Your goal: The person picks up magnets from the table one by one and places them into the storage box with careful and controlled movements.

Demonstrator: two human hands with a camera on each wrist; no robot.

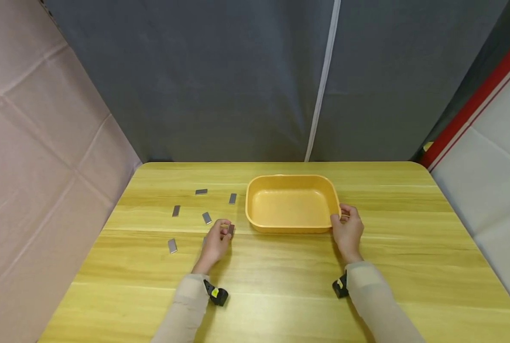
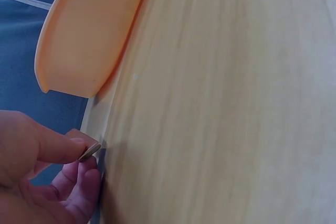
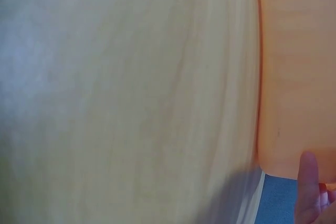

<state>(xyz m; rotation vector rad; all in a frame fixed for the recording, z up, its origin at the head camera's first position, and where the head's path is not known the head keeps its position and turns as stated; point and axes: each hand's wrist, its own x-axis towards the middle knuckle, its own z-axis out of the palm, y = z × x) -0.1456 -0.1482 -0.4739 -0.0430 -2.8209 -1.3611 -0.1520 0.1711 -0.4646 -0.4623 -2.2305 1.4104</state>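
No lettering or numbers can be read

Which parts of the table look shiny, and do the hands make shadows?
Head view: pale shine at the table's bottom middle, soft shadows beside the left hand and right hand; right wrist view: whitish glare at left, shadow near the bottom.

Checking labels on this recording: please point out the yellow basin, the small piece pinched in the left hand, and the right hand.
Yellow basin [image 1: 292, 207]: head view, on its bare inside floor.
Small piece [image 1: 231, 229]: head view, on its flat face.
Right hand [image 1: 348, 234]: head view, on the back of the hand.
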